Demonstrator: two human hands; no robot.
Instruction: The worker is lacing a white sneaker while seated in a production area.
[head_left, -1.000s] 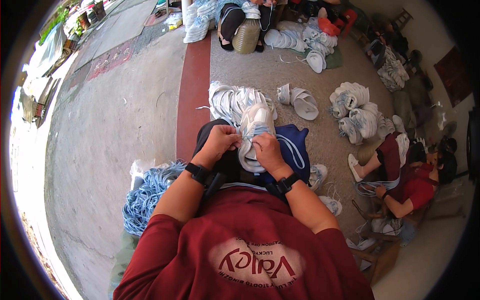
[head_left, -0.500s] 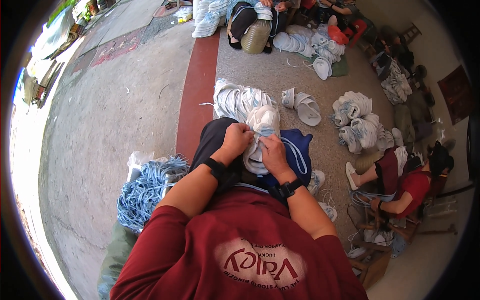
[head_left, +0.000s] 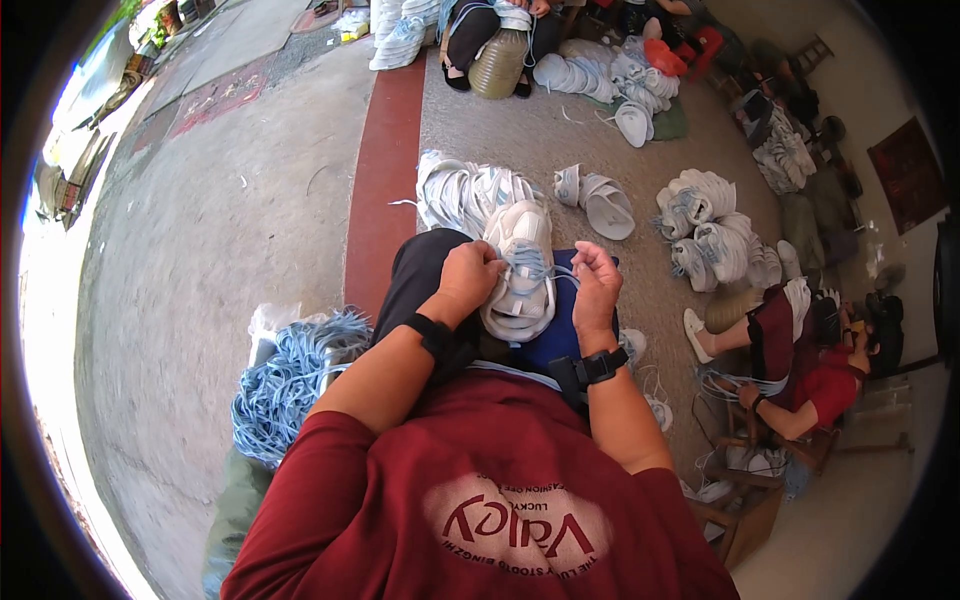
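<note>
1. Position: white shoe (head_left: 522, 290) lies at the lap, between the hands, toe pointing away from the person and opening toward the body. Blue cloth (head_left: 552, 345) shows just beside and below it; dark trouser leg (head_left: 425, 265) to its left. What bears its weight is hidden.
2. Left hand (head_left: 470, 277): at the shoe's left edge by the pale blue laces (head_left: 526, 262), thumb and fingertips drawn together. Cannot tell whether lace or shoe edge is between them.
3. Right hand (head_left: 597, 283): raised to the right, apart from the shoe and the left hand, fingers bent. A lace runs out toward it; whether it is pinched cannot be told.
4. Handling, judged: shoe light and soft, likely to fold or twist at the opening; toe seems firmer. Not fragile.
5. Laces, judged: thin, limp, perhaps slippery between fingertips.
6. Best hold, judged: steady the shoe by its side beside the lacing; take a lace by fingertip pinch near its free end.
7. Spare laces (head_left: 285, 400) lie in a loose heap at the person's left, probably prone to tangling.
</note>
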